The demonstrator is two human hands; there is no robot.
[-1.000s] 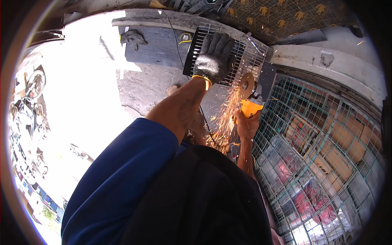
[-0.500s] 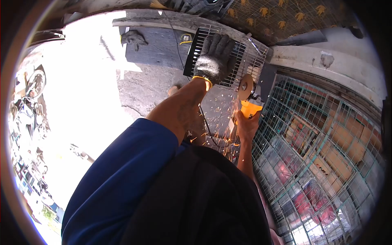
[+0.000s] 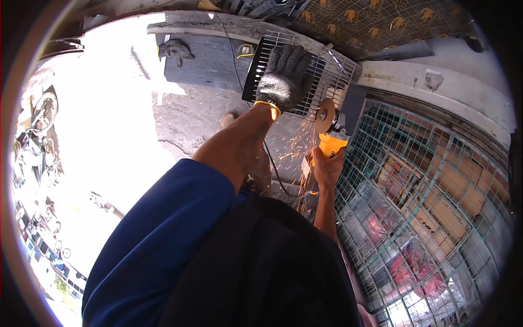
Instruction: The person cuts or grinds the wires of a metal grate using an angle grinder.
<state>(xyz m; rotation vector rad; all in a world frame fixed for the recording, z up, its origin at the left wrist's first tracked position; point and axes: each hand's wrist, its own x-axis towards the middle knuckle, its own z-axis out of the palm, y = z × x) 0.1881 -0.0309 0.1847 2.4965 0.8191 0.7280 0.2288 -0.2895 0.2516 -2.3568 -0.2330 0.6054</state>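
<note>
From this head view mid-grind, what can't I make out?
- Where the grinder disc meets the wire grille: too small, veiled by sparks.
- Grille under the gloved left hand: covered by the glove.
- Grinder body: wrapped by the bare right hand.
- Street at left: washed out by sunlight.
- Goods behind the green mesh cage: blurred.
</note>
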